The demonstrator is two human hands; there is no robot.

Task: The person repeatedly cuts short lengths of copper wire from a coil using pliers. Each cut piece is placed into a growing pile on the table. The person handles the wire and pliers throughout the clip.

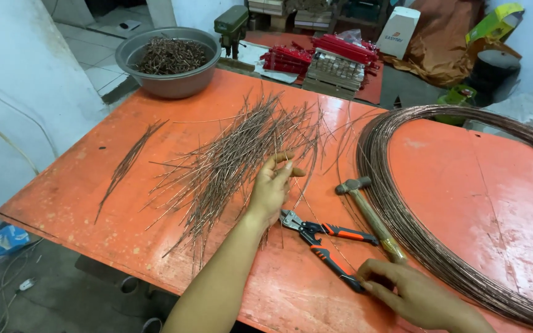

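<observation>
My left hand rests on the right side of a spread pile of cut copper wire pieces on the orange table, its fingertips pinching a few thin strands. My right hand lies at the table's near edge, fingers touching the end of one handle of the orange-and-black cutters. The cutters lie flat with their jaws pointing toward my left wrist. A hammer with a wooden handle lies just right of the cutters.
A large coil of copper wire covers the table's right half. A small separate bundle of wire pieces lies at the left. A grey metal basin with wire scraps stands at the far corner. Red parts and boxes sit behind.
</observation>
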